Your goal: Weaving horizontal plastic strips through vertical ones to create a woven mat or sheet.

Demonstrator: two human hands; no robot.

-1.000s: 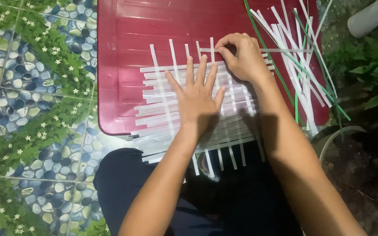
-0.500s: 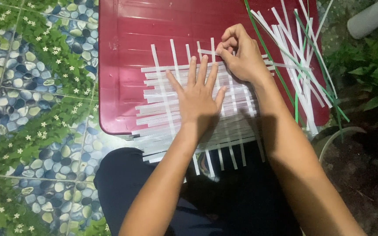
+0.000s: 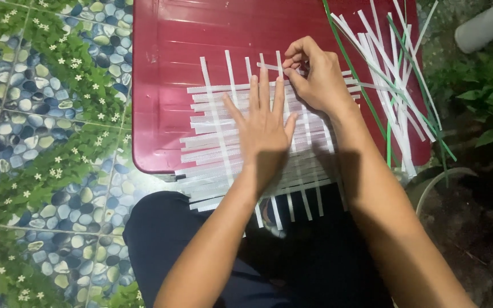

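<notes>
1. Head view looks down on a dark red lid (image 3: 201, 51) that serves as a work surface, with a half-woven mat (image 3: 212, 131) of white strips lying on its near part and hanging over the near edge above the person's lap
2. Left hand (image 3: 265, 128) lies flat on the mat, palm down, fingers spread wide and holding nothing; it sits where it was half a second ago
3. Right hand (image 3: 315, 77) is at the far right corner of the mat, fingers curled narrow, thumb and forefinger pinched on a white strip (image 3: 269, 67) that runs crosswise over the upright strips
4. Against the frame one second ago, the right hand is bunched tighter and a little further up the lid; since half a second ago it has barely shifted
5. Pinched strip now lies across the tops of the two rightmost uprights, just beyond the left fingertips
6. Loose pile (image 3: 395, 85) of white and green strips lies on the right part of the lid, unchanged
7. Pebble-and-leaf patterned floor (image 3: 41, 114) is to the left; green plants (image 3: 486, 108) are to the right
</notes>
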